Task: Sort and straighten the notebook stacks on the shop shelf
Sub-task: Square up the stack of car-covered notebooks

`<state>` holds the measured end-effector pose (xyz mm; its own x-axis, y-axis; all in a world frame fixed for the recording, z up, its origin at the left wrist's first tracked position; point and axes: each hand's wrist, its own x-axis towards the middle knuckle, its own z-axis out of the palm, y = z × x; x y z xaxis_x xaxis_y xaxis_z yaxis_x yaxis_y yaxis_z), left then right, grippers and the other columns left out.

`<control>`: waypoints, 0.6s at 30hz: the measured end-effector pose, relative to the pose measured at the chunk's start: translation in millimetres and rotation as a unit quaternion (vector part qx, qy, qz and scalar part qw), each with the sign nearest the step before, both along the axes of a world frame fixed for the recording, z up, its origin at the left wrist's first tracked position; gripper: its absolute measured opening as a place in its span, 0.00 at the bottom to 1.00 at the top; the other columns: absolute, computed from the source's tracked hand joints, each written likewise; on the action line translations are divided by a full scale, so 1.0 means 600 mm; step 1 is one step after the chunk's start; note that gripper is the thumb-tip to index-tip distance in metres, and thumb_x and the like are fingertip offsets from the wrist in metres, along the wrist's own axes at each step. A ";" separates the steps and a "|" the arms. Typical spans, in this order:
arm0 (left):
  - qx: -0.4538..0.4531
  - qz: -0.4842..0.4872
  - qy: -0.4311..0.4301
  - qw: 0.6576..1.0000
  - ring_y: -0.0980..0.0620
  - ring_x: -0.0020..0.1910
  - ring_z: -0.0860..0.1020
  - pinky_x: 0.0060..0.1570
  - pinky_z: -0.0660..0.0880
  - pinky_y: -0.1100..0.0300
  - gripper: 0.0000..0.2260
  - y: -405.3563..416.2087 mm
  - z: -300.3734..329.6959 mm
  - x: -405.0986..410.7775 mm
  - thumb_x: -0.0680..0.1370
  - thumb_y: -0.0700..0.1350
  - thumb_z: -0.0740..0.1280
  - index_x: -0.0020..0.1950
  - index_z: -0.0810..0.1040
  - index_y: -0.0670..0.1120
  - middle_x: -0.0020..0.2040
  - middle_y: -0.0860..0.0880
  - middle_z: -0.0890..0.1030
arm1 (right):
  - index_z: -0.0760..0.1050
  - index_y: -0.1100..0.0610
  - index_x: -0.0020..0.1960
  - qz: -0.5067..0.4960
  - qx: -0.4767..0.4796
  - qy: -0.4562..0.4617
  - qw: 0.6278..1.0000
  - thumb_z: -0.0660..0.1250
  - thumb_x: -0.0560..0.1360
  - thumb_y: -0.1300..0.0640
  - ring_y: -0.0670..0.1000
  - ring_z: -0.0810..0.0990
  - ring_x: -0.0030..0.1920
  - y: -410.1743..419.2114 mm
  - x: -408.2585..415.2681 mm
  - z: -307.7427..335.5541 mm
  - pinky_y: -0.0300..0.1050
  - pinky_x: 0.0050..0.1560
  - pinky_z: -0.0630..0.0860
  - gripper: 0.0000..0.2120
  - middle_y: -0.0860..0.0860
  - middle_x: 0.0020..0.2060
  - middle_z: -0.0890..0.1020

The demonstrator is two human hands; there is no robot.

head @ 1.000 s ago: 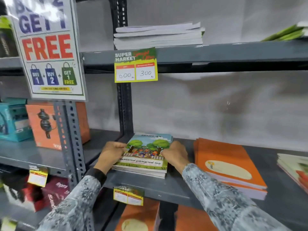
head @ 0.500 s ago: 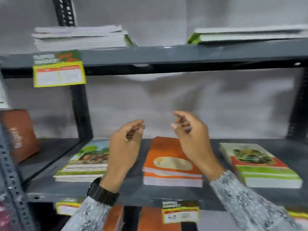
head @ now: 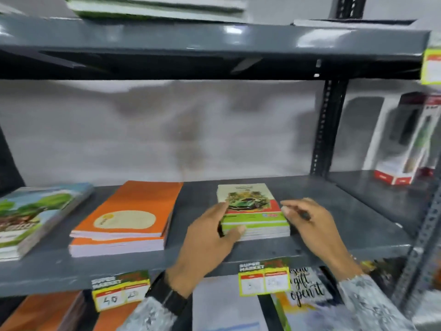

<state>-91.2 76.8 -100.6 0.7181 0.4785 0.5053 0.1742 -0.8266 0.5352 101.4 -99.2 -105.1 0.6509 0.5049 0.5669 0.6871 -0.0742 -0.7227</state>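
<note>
On the grey middle shelf (head: 358, 225) lie three notebook stacks. A stack with a green car cover (head: 250, 206) is at the centre right. My left hand (head: 207, 244) touches its left front corner, thumb against the front edge and fingers along the left side. My right hand (head: 310, 225) is at the stack's right edge, fingers curled and close to it; contact is unclear. An orange stack (head: 128, 216) lies to the left, its top books shifted askew. A tree-cover stack (head: 31, 211) sits at the far left.
A dark upright post (head: 327, 130) bounds the bay on the right, with a boxed product (head: 403, 139) beyond it. Notebooks (head: 155, 7) lie on the shelf above. Price tags (head: 263, 280) hang on the front lip. More books (head: 307, 297) fill the shelf below.
The view swung right along the shelf. Both hands left the tree-cover stack, passed raised over the orange stack, and now sit at the two sides of the car-cover stack.
</note>
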 end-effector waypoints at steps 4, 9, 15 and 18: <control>-0.063 0.012 -0.020 0.998 0.63 0.73 0.72 0.75 0.67 0.59 0.29 0.017 -0.015 0.002 0.74 0.63 0.71 0.74 0.75 0.58 0.74 0.59 0.75 | 0.87 0.46 0.55 0.038 0.001 -0.016 0.999 0.72 0.77 0.51 0.41 0.83 0.51 -0.004 -0.002 -0.007 0.30 0.50 0.75 0.09 0.40 0.50 0.84; -0.083 0.052 -0.058 0.993 0.66 0.63 0.79 0.69 0.75 0.60 0.23 -0.003 -0.018 -0.001 0.72 0.59 0.76 0.66 0.82 0.58 0.66 0.60 0.81 | 0.86 0.42 0.59 0.052 -0.050 -0.033 0.997 0.73 0.75 0.47 0.38 0.82 0.56 -0.014 -0.005 -0.025 0.31 0.57 0.75 0.12 0.37 0.56 0.82; -0.078 0.079 -0.083 0.990 0.68 0.57 0.81 0.64 0.77 0.65 0.19 -0.017 -0.015 -0.004 0.69 0.59 0.77 0.59 0.86 0.57 0.60 0.60 0.85 | 0.87 0.44 0.56 0.050 -0.022 -0.003 0.999 0.78 0.72 0.51 0.39 0.83 0.56 -0.020 0.000 -0.030 0.36 0.60 0.78 0.13 0.39 0.55 0.85; -0.087 0.081 -0.094 0.989 0.67 0.55 0.82 0.63 0.78 0.64 0.18 -0.020 -0.015 -0.005 0.69 0.58 0.78 0.57 0.87 0.56 0.58 0.60 0.86 | 0.87 0.44 0.56 0.050 -0.019 0.001 0.999 0.78 0.73 0.53 0.40 0.84 0.56 -0.019 0.000 -0.031 0.38 0.61 0.79 0.13 0.39 0.55 0.85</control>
<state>-94.4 64.8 -109.6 0.5269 0.6706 0.5222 0.1810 -0.6888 0.7020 101.6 -110.8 -123.8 0.5972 0.5889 0.5446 0.6906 -0.0323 -0.7225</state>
